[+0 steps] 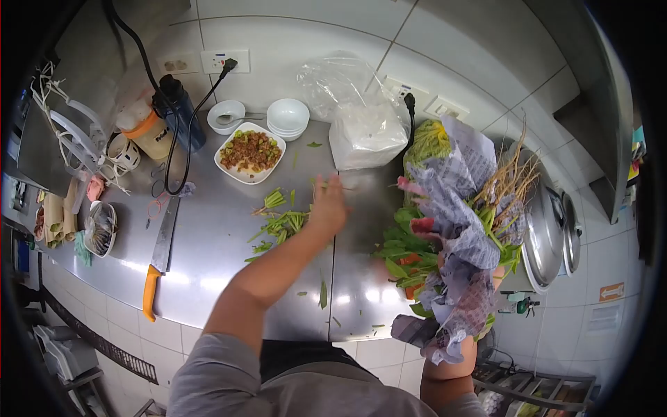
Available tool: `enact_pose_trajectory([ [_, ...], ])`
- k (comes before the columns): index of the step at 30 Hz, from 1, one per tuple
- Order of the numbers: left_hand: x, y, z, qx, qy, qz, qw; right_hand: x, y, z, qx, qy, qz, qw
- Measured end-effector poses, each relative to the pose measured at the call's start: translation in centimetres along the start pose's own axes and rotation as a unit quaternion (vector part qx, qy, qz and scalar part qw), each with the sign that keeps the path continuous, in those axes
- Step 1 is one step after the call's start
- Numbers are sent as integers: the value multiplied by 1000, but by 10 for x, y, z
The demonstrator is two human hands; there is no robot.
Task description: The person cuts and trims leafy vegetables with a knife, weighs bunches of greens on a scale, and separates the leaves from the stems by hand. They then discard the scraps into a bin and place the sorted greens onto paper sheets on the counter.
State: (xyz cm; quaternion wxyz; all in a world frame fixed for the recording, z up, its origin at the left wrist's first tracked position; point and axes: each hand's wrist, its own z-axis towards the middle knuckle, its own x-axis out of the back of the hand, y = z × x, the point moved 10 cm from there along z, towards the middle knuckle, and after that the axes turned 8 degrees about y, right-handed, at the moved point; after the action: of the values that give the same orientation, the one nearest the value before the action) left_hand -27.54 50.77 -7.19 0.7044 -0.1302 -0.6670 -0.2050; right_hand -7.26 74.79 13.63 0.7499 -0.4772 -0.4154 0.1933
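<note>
"Left hand?"
"One, fingers loosely open, hold unclear; beside cut green stems, centre."
"Right hand?"
"Mostly hidden, grip untellable; four o'clock, at grey newspaper-wrapped leafy greens."

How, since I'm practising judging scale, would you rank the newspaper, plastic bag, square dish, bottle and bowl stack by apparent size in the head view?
Largest to smallest:
Newspaper, perhaps helped by being nearer the camera
Plastic bag, loose top included
Square dish and bottle: too alike to rank
Bowl stack
</note>
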Motion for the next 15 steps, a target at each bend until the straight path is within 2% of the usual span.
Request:
enact_pose_trajectory([
  [2,18,-32,-39,32,45,36,998,-4,14,6,-15,-19,-22,999],
  [3,31,-45,-60,31,37,41,998,-5,22,4,-20,-38,-46,998],
  [5,67,-77,-89,92,40,-118,988,-16,27,7,-15,-40,31,999],
  [6,72,-80,-96,93,37,-112,989,-23,26,8,-14,-38,85,996],
  [8,83,-106,-113,203,80,-169,961,-39,25,12,-16,-43,168,985],
  [12,67,-72,-107,215,74,-182,957,-59,25,19,-27,-70,265,961],
  [15,63,-51,-110,182,99,-118,971,-66,16,19,-40,-95,318,943],
])
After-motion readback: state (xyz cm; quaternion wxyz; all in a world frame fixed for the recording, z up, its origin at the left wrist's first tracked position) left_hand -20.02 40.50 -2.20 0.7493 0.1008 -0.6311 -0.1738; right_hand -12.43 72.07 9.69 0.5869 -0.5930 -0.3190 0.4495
